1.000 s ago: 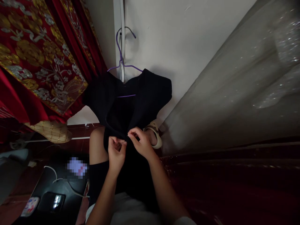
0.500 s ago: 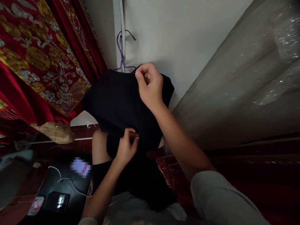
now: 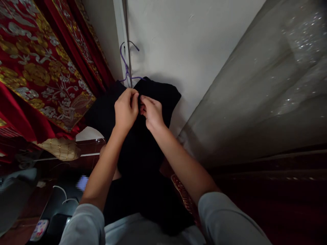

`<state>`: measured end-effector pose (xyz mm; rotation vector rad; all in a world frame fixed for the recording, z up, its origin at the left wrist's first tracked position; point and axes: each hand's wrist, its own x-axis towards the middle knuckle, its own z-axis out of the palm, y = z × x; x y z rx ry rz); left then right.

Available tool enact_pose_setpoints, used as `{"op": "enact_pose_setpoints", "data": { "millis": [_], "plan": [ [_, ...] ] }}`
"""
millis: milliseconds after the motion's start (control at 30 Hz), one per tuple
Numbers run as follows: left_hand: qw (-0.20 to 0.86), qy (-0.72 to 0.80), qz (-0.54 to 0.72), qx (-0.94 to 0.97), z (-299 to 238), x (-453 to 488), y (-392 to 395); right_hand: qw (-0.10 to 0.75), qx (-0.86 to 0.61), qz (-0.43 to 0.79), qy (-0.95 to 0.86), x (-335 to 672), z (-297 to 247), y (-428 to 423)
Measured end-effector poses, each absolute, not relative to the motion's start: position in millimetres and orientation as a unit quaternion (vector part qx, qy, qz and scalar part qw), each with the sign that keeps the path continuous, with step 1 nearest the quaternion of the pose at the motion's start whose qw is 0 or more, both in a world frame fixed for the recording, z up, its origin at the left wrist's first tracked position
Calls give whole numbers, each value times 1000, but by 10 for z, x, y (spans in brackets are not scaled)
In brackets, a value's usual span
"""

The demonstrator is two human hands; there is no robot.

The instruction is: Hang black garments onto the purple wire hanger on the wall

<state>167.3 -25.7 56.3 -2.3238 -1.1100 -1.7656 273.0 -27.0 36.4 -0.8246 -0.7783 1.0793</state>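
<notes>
A black short-sleeved garment (image 3: 165, 93) hangs on a purple hanger (image 3: 126, 69) against the pale wall. Just below its neckline, both my hands are close together at the front of the cloth. My left hand (image 3: 126, 109) is closed in a pinch on the left side of the front opening. Facing it, my right hand (image 3: 152, 111) pinches the cloth on the right side, fingertips a small gap from the left ones. Whether a button or other small part sits between the fingers is too dark and small to make out.
Red curtain-like cloth (image 3: 48, 68) with gold and silver embroidery hangs at the left. Plastic-covered grey sheeting (image 3: 245, 95) slopes along the right. Low at left is a black surface (image 3: 55, 195) with a white cable and phones; a gold-netted cream bundle (image 3: 60, 148) hangs above.
My left hand has risen from the lower front of the garment to the neckline. My right hand has come down slightly to meet it. The collar now lies open, and the view has shifted a little.
</notes>
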Motion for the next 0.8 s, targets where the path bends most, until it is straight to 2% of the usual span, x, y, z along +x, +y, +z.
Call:
{"op": "enact_pose_setpoints", "data": {
  "millis": [200,333,400,533,633,800],
  "plan": [
    [16,-373,-601,-707,384,1593,-277,703,-393,499,-319,2502,-33,-332],
    [63,-339,-689,-638,676,1461,-353,672,-448,532,-254,2484,-371,-392],
    [70,-322,-675,-660,852,1376,-394,676,-446,514,-281,2517,-449,-443],
    [17,-314,-562,-765,896,1255,-469,714,-394,363,-450,2643,-245,-549],
    [-9,-319,-510,-799,738,1247,-534,668,-370,310,-567,2720,79,-561],
    [-17,-310,-550,-775,626,1402,-576,636,-326,276,-643,2707,318,-465]
  ]
}}
